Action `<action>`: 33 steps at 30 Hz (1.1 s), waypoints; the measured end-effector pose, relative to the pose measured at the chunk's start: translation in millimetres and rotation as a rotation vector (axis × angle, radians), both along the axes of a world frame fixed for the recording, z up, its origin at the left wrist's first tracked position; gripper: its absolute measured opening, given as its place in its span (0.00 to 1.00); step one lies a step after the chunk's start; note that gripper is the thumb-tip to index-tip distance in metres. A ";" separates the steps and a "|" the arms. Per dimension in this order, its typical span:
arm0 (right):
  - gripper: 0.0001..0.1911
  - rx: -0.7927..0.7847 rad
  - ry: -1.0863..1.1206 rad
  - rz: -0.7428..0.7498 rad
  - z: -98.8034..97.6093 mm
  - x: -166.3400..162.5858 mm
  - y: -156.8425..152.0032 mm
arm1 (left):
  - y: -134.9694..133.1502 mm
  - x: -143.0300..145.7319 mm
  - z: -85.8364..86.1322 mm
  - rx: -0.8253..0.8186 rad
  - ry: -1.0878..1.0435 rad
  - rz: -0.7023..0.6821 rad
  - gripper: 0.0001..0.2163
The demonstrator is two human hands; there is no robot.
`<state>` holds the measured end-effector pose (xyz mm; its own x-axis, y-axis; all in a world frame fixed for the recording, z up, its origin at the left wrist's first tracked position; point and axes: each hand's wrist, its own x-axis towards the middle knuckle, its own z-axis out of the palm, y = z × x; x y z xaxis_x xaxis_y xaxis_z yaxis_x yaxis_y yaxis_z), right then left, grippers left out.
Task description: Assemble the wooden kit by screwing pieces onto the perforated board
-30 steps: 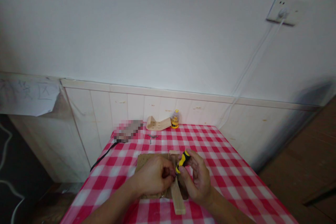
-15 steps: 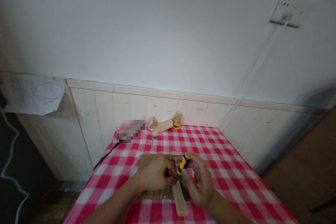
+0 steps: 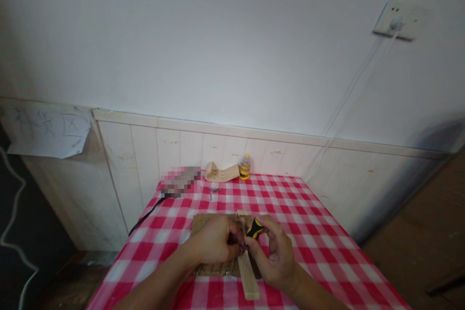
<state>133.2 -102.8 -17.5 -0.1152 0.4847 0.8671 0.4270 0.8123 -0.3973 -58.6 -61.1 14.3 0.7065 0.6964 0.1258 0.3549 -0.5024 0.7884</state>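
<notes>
A screwdriver (image 3: 255, 227) with a stubby yellow-and-black handle is held in my right hand (image 3: 279, 254), gripped between thumb and fingers and tilted down to the left. My left hand (image 3: 218, 240) is closed, its thumb and fingers pinched beside the screwdriver's lower end; what they pinch is too small to make out. Beneath both hands lies a pale wooden strip (image 3: 248, 278), running toward me. Under the strip is a brown cardboard piece (image 3: 203, 222) with dark markings, partly covered by my left hand.
Several screws (image 3: 214, 191) lie beyond the cardboard. Behind them are a curved wooden piece (image 3: 221, 173) and a yellow-capped bottle (image 3: 244, 167) by the wall. A pixelated object (image 3: 181, 181) with a black strap is at the back left of the checked tablecloth (image 3: 312, 232).
The screwdriver handle has turned and tipped slightly in my right hand, its black side now facing me. My left hand stays in place.
</notes>
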 end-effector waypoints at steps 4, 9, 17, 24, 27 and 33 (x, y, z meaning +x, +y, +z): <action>0.26 -0.008 0.015 -0.029 1.6 -2.0 -0.8 | -0.3 0.2 0.8 -0.003 -0.001 -0.001 0.08; 0.28 0.003 0.014 -0.028 0.1 -1.6 0.4 | 1.9 0.3 -1.9 -0.005 -0.013 0.004 0.06; 0.28 -0.109 0.078 0.027 5.0 -2.2 0.9 | 1.1 0.4 -1.7 -0.098 -0.063 0.036 0.08; 0.25 -0.174 0.347 -0.058 18.7 -7.2 18.8 | 19.3 3.7 -14.8 -0.137 -0.142 0.231 0.07; 0.24 -0.195 0.333 -0.054 14.1 -8.7 21.6 | 20.6 5.0 -16.7 -0.117 -0.143 0.257 0.07; 0.24 -0.199 0.270 -0.067 5.4 -8.7 19.3 | 15.5 5.0 -13.6 -0.098 -0.116 0.228 0.08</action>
